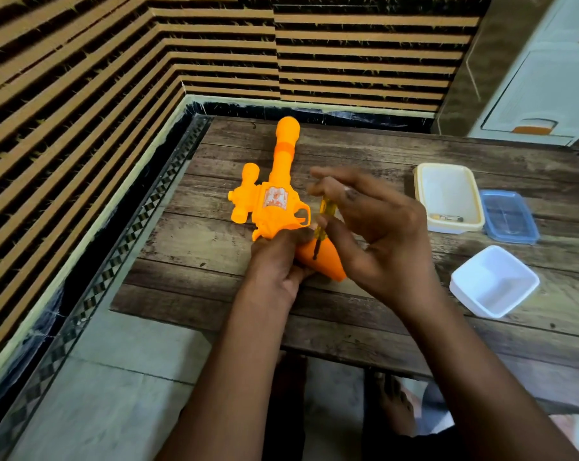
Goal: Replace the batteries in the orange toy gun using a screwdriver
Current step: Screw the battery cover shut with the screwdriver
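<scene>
Nearest the camera, two bare forearms were seen reaching forward over the near edge of a wooden table [398, 344], with bare feet visible on the floor below. The left hand [278, 261] was curled around the grip of the orange toy gun [275, 207], which was held low over the table near its left side, the barrel pointing away toward the wall. The right hand [374, 227] was held just beside it, thumb and fingers pinched around the yellow handle of a screwdriver [322, 224]; the dark shaft was angled down, with its tip set against the orange grip. The remaining fingers of that hand were spread loosely. To the right, a white square container [494, 281] was set on the tabletop, well apart from the gun. Farther back, a cream rectangular box [447, 197] was placed, with a few small items lying in it, too small to be identified. A blue lid [509, 216] was laid just beside it. Beyond the table, a striped wall [348, 54] was seen.
</scene>
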`<state>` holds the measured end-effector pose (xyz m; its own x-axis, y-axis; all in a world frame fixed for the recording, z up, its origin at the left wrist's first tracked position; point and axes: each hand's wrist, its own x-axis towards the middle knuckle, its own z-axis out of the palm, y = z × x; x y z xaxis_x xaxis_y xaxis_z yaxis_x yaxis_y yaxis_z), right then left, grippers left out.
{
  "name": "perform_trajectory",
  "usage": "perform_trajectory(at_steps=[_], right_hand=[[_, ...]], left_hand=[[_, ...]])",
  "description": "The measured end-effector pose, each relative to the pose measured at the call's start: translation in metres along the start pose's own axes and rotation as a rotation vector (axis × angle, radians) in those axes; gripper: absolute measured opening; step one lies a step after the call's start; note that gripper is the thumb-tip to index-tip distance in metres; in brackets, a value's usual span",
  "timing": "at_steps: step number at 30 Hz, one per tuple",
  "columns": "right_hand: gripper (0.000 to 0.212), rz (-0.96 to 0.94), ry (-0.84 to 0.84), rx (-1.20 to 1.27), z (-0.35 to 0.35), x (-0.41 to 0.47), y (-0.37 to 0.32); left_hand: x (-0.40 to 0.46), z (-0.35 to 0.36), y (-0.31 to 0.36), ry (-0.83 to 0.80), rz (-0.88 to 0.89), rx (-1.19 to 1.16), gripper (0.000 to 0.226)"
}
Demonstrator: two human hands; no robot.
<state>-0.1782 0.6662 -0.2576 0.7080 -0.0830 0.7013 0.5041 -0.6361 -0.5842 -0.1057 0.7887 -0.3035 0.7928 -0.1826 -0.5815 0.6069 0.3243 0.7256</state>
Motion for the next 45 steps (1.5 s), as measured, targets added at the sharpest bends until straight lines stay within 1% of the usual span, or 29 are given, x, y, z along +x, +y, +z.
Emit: perform_trajectory(at_steps=[2, 3, 5, 10, 13, 17, 20, 22, 24, 26, 27, 29, 31, 37, 41, 45], right_hand=[[0.026, 0.039, -0.048, 0.061, -0.003, -0.001, 0.002], [0.025, 0.041, -0.061, 0.060, -0.004, -0.002, 0.003], [0.021, 0.026, -0.074, -0.004, -0.002, -0.002, 0.002], [0.018, 0.005, -0.028, -0.113, -0.002, 0.001, 0.000], [0.015, -0.021, 0.003, -0.169, -0.001, 0.000, -0.002], [0.020, -0.004, 0.058, -0.255, 0.003, -0.002, -0.005], [0.023, 0.022, 0.075, -0.290, 0.006, -0.004, -0.008], [0.021, 0.032, 0.071, -0.267, 0.007, -0.003, -0.009], [0.021, 0.062, 0.043, -0.186, 0.004, -0.001, -0.010], [0.034, 0.091, -0.003, -0.104, -0.001, 0.001, -0.011], [0.037, 0.102, -0.025, -0.081, -0.003, 0.001, -0.011], [0.038, 0.108, -0.055, -0.086, -0.005, 0.001, -0.012], [0.039, 0.085, -0.057, -0.144, -0.003, 0.002, -0.013], [0.031, 0.039, 0.012, -0.219, -0.003, 0.002, -0.008], [0.027, 0.043, 0.045, -0.229, 0.001, -0.001, -0.009], [0.022, 0.067, 0.025, -0.207, 0.005, -0.001, -0.009]], left_hand=[[0.000, -0.001, -0.001, -0.026, 0.014, -0.022, 0.035], [0.000, 0.000, -0.001, -0.027, 0.018, -0.020, 0.032], [-0.002, 0.000, 0.000, -0.027, 0.014, -0.016, 0.031], [-0.005, 0.001, 0.000, -0.006, 0.013, -0.028, 0.036], [-0.005, 0.001, 0.001, 0.010, 0.009, -0.030, 0.029], [-0.003, 0.001, 0.000, -0.004, 0.014, -0.018, 0.040], [-0.003, 0.001, 0.001, -0.006, 0.012, -0.020, 0.039], [-0.004, 0.001, 0.002, -0.002, 0.005, -0.015, 0.038], [-0.003, 0.001, 0.001, 0.003, 0.004, -0.007, 0.037], [-0.002, 0.001, 0.000, 0.001, 0.007, -0.026, 0.042], [-0.002, 0.001, -0.001, 0.001, 0.012, -0.037, 0.043], [-0.002, 0.001, -0.001, -0.005, 0.014, -0.048, 0.042], [-0.002, 0.001, -0.001, -0.009, 0.016, -0.049, 0.039], [-0.003, 0.001, 0.000, -0.002, 0.016, -0.040, 0.041], [-0.004, 0.002, 0.000, -0.016, 0.015, -0.025, 0.029], [-0.004, 0.002, 0.000, 0.010, 0.016, -0.024, 0.036]])
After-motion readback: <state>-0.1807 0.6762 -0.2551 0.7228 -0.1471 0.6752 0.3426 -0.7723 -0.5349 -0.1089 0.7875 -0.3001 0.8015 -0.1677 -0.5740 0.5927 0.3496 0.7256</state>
